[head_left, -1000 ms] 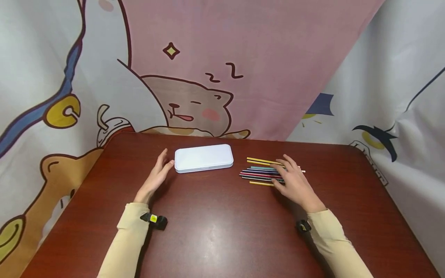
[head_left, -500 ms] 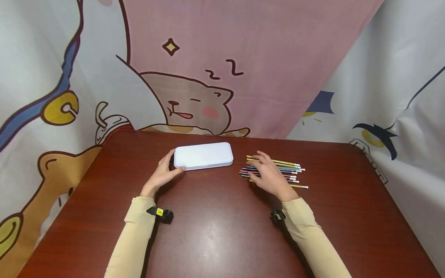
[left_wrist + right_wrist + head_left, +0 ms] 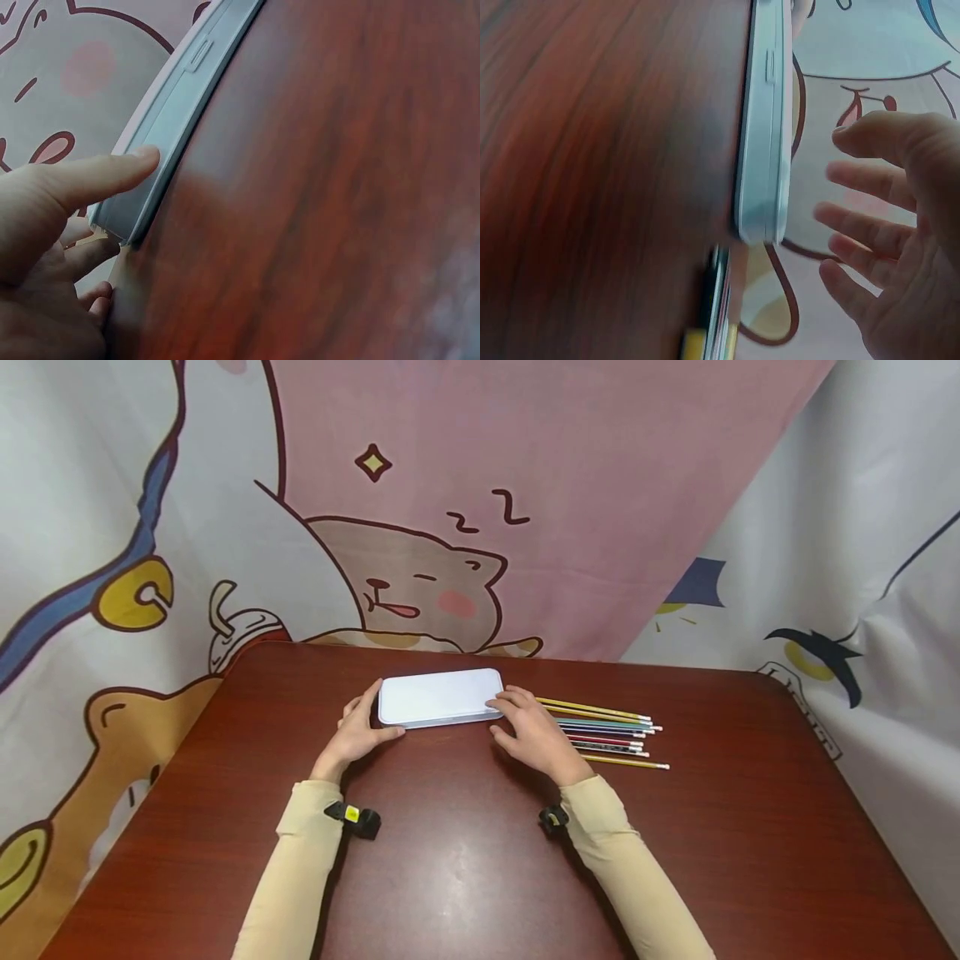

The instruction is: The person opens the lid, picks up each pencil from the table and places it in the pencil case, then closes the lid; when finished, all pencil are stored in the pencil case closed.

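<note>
A white, lidded pencil case (image 3: 440, 696) lies closed near the back of the table, a small catch on its front side. My left hand (image 3: 354, 737) holds its left end. The thumb (image 3: 112, 178) lies against the front side in the left wrist view, the other fingers round the end. At the case's right end is my right hand (image 3: 534, 734), fingers spread and slightly bent. In the right wrist view these fingers (image 3: 862, 225) stand apart from the case with nothing between them. Several pencils (image 3: 611, 725) with white eraser ends lie to the right, partly hidden behind the right hand.
The brown wooden table (image 3: 450, 860) reaches back to a cartoon-printed cloth (image 3: 600, 485) hanging right behind it. The pencils lie roughly side by side, with a yellow one (image 3: 626, 762) nearest the front.
My right hand has moved left from over the pencils to the case's right end. My left hand has moved right and taken hold of the case's left end.
</note>
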Motion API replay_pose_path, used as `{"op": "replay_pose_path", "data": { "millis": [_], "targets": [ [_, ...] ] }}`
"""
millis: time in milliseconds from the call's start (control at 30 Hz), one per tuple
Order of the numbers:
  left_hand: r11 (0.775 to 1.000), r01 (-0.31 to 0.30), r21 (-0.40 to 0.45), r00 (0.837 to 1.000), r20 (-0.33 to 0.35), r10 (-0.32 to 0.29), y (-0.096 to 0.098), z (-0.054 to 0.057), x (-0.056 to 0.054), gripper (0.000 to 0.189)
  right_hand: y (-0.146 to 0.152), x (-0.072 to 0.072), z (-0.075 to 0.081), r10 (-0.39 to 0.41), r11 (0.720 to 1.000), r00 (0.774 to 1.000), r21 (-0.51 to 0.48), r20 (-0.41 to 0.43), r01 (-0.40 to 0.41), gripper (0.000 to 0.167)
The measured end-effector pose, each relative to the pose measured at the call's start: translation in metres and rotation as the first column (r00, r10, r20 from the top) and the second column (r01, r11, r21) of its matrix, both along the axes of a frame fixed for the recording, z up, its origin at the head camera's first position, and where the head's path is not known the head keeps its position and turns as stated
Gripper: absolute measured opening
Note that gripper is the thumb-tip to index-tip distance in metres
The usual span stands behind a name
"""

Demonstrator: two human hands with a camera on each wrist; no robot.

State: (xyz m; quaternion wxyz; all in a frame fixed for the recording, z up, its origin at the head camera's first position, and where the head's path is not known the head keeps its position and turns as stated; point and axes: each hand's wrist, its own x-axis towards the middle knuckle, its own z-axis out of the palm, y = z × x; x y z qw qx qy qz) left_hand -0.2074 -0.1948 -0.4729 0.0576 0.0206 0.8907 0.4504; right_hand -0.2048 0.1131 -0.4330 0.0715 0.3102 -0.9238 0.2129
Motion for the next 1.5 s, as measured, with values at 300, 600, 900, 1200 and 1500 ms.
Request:
{"op": "replay_pose_path", "data": {
  "millis": [300,600,900,1200,1500],
  "targets": [
    [1.000,-0.028,-0.001,1.000,-0.005,0.028,0.004,0.001,-0.001,0.094,-0.035,-0.011,-0.005,0.067,0.997,0.997,-0.045,0.040,-0.065,0.044],
    [1.000,0.005,0.022,1.000,0.028,-0.006,0.003,0.001,0.001,0.091,-0.051,-0.016,-0.015,0.092,0.990,0.988,-0.114,0.125,-0.078,0.046],
    [0.997,0.031,0.072,0.999,0.030,-0.033,-0.002,0.002,0.002,0.088,-0.055,-0.021,-0.020,0.077,0.985,0.994,-0.163,0.083,-0.063,0.045],
    [0.993,0.075,0.096,0.997,-0.008,-0.075,-0.001,0.002,0.001,0.084,-0.055,-0.027,-0.022,0.017,0.985,1.000,-0.171,0.019,-0.014,0.038],
    [0.987,0.117,0.114,0.993,-0.002,-0.118,-0.005,0.001,0.002,0.083,-0.050,-0.032,-0.025,0.039,0.987,0.991,-0.152,-0.129,-0.059,0.035]
  ]
}}
